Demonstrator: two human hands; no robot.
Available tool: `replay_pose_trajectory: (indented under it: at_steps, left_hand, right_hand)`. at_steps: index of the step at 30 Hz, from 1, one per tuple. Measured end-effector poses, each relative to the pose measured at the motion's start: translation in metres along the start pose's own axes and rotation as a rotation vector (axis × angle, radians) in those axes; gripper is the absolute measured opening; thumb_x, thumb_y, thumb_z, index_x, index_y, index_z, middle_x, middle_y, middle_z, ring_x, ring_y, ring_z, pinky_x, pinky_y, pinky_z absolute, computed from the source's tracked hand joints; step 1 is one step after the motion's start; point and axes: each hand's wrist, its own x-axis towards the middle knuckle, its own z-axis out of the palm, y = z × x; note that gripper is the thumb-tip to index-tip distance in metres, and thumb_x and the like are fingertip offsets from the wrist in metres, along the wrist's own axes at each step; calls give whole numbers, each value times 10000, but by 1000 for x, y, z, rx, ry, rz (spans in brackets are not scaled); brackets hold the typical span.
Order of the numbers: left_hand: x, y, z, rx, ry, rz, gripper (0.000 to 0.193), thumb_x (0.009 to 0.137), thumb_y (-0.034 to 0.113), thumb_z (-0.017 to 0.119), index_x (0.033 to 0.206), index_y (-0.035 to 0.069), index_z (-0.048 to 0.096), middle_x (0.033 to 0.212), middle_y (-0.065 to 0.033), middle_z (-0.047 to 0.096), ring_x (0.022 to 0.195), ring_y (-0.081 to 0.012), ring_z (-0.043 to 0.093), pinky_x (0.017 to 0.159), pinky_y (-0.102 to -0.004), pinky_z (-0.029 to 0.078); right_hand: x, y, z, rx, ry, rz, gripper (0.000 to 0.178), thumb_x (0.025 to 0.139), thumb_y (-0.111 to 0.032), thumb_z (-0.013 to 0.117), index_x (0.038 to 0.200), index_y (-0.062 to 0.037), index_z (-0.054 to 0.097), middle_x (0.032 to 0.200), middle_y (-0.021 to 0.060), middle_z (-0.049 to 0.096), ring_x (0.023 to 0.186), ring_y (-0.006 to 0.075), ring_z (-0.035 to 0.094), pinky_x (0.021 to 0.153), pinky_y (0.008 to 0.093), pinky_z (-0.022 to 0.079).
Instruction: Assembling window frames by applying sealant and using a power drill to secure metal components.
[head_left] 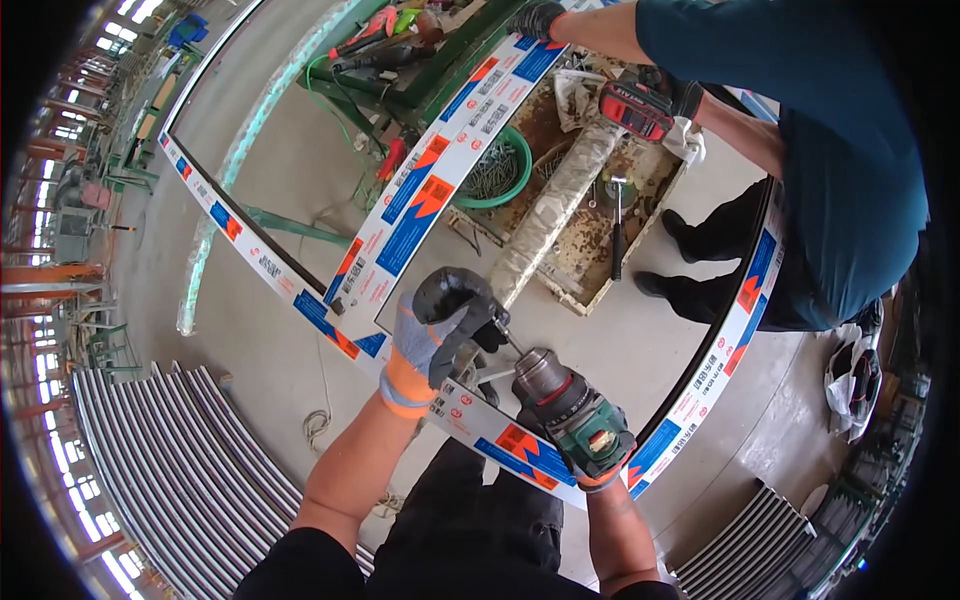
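My right hand [606, 468], gloved, grips a green and black cordless drill [585, 425] from below. The drill's chuck and thin bit [514, 340] point up and left. Beside the bit's tip, my left hand [440, 325], in a grey and black glove with an orange cuff, has its fingers curled closed. What they pinch is too small and covered to make out. Both hands are over the near bar of a large frame [500, 440] wrapped in white, blue and orange printed film. A crossbar [420, 190] of the frame runs away to the upper right.
At the right, a co-worker in a dark teal shirt [850, 200] holds a red and black cordless drill [637, 108]. Below the frame stand a worn cart [590, 285], a green basin of screws [525, 160] and a hammer [617, 235]. Long metal profiles [190, 450] lie at the left.
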Motion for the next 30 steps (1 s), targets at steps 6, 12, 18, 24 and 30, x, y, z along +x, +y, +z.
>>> replay_pose_trajectory:
  at_steps: [6,12,18,24,30]
  left_hand:
    - [-15,-23,21,-345,27,21,238,936,107,646,1150,39,567,952,-77,602,876,-164,598,762,-302,514]
    - [-26,10,34,-166,-48,140,255,940,131,631,1144,-21,611,961,-102,662,871,-194,637,788,-335,525]
    - [37,27,-45,224,228,241,245,950,147,600,1081,-43,683,908,-100,701,810,-150,651,763,-281,515]
    - [196,34,-131,1440,70,518,520,929,370,630,1361,96,536,1317,-197,569,1174,-342,586,1002,-393,475]
    - [246,-13,-106,1716,-176,510,1007,797,543,721,1570,180,188,1441,-332,351,1336,-457,385,1117,-462,364]
  right_hand:
    - [2,-7,-5,156,-40,159,368,812,-266,717,1132,-86,697,1000,96,724,926,297,692,811,367,537]
    - [12,-25,-4,-44,-36,162,301,804,-175,750,1081,-85,675,937,95,716,848,271,694,768,337,534]
    - [7,-6,8,900,142,283,194,850,-234,711,920,-77,622,785,23,616,676,158,582,624,291,475]
    - [38,-9,65,1702,86,676,552,893,-220,598,1384,-15,450,721,94,565,523,221,561,503,360,522]
    - [60,0,102,1755,59,788,516,907,-237,597,1354,-21,457,716,83,560,514,221,561,499,364,521]
